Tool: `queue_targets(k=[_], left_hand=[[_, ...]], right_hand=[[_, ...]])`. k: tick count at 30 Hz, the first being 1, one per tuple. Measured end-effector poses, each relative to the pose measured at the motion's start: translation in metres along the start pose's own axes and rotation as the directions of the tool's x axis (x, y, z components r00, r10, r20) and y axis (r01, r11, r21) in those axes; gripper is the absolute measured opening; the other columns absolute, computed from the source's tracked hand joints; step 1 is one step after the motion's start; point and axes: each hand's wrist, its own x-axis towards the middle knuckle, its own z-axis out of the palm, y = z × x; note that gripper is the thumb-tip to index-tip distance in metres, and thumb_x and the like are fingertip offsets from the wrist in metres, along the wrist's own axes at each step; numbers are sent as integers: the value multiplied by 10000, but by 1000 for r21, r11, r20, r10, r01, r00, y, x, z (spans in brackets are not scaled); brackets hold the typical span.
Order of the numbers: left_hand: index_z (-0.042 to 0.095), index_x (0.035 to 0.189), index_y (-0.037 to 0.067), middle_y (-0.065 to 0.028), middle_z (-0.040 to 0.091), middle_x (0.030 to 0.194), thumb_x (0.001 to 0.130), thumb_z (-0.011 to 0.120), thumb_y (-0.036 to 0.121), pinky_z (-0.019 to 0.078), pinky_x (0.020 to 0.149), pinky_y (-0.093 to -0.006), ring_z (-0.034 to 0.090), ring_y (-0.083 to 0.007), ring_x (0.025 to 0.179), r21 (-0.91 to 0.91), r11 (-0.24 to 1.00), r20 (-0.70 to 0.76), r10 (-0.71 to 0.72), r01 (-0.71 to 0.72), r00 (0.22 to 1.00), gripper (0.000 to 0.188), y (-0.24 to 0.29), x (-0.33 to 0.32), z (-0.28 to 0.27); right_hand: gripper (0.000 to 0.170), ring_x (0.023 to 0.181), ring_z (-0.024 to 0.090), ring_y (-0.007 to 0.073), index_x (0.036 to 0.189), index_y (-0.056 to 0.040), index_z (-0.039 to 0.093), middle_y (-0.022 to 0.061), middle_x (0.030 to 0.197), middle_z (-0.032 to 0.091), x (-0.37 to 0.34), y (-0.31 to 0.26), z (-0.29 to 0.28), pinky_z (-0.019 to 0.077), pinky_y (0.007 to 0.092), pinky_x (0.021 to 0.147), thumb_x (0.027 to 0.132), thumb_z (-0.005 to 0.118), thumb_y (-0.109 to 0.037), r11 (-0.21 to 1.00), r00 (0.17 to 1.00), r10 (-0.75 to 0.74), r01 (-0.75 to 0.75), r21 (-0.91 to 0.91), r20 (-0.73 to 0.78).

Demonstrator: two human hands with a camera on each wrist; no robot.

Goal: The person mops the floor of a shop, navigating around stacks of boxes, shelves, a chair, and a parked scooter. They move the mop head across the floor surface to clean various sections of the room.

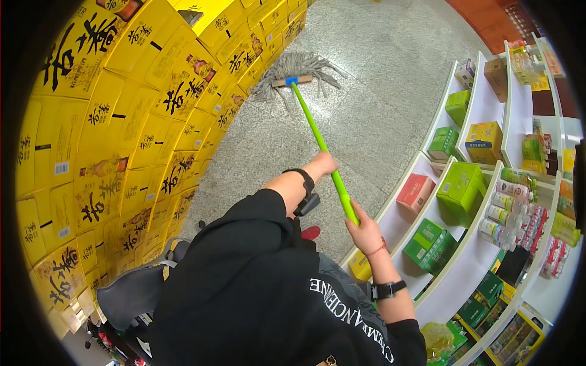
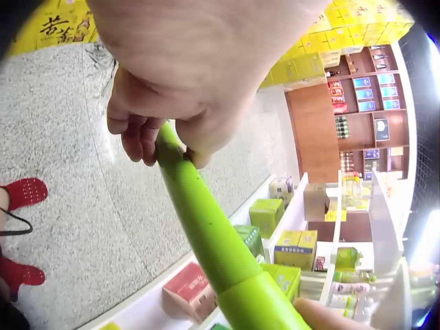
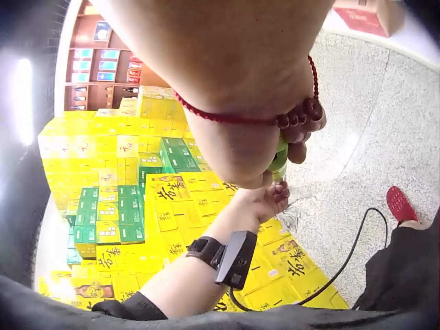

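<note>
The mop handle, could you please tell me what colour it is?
The mop handle is bright green, clearest in the left wrist view.

Left grip (image 2: 175, 86) around a green pole (image 2: 213, 237), red shoes (image 2: 29, 192) on the grey floor (image 2: 82, 137).

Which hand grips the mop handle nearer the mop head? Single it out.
The left hand: it grips the green mop handle nearer the grey string mop head. The right hand, with the red bracelet at its wrist, grips nearer the top end.
</note>
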Motion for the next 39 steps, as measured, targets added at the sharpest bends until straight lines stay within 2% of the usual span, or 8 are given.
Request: queue_targets(k=[5,9,11,21,27,32,35,39], left_hand=[[418,1185,-120,-245,563,1090,750,646,322,459,852,-367,566,-339,1012,-48,996,-9,-71,71,997,661,17,-5,-66],[348,1231,-131,-249,557,1096,752,645,319,453,862,-365,564,-342,1016,-28,999,-46,-36,35,998,721,3,-1,-54],[296,1255,-138,-256,550,1105,749,646,318,450,865,-367,560,-345,1021,-64,995,-42,-78,76,996,766,-1,-8,-41],[208,1258,-185,-266,558,1072,742,645,312,470,818,-362,585,-333,975,-85,996,-50,13,-17,999,839,-51,-68,93],[98,1261,-225,-251,583,1014,745,630,321,503,722,-362,616,-319,893,-156,983,-25,-105,100,994,921,-80,-161,194],[464,1185,-81,-219,572,1064,755,576,399,523,533,-362,633,-283,743,-219,951,388,-119,217,914,654,-84,-231,233],[584,1077,-14,-198,562,1110,754,561,449,526,536,-366,631,-282,735,-320,942,382,35,97,923,565,-90,-263,243],[563,1132,1,-172,536,1185,752,548,496,520,546,-383,633,-291,764,-223,958,426,-71,181,902,624,-82,-287,223]], right_hand=[[577,758,596,400,1276,-128,439,248,799,608,44,-38,1,477,462,687,746,605,-285,1000,1000,-22,22,-4,-1],[598,776,596,399,1287,-119,424,249,806,609,39,-45,-5,476,460,701,740,605,-282,995,995,-74,78,-68,61],[637,857,596,373,1308,-117,407,241,925,606,29,-52,-9,478,403,745,727,629,-253,981,974,113,-78,-177,197],[636,774,601,387,1311,-136,396,240,804,613,-93,28,7,476,447,707,728,601,-284,969,977,-48,96,-226,209],[627,715,599,388,1314,-162,396,238,735,603,-210,77,21,479,446,669,734,594,-296,944,952,-55,148,-295,302],[621,684,596,381,1314,-197,400,231,685,587,-280,85,0,475,446,644,736,598,-306,915,909,-48,207,-348,415],[620,672,594,374,1311,-217,405,223,661,578,-300,85,-18,473,442,638,730,605,-301,888,881,-19,232,-397,473],[618,622,582,358,1286,-214,448,219,625,548,-298,70,-27,454,416,606,702,643,-267,867,881,-14,247,-433,473]])
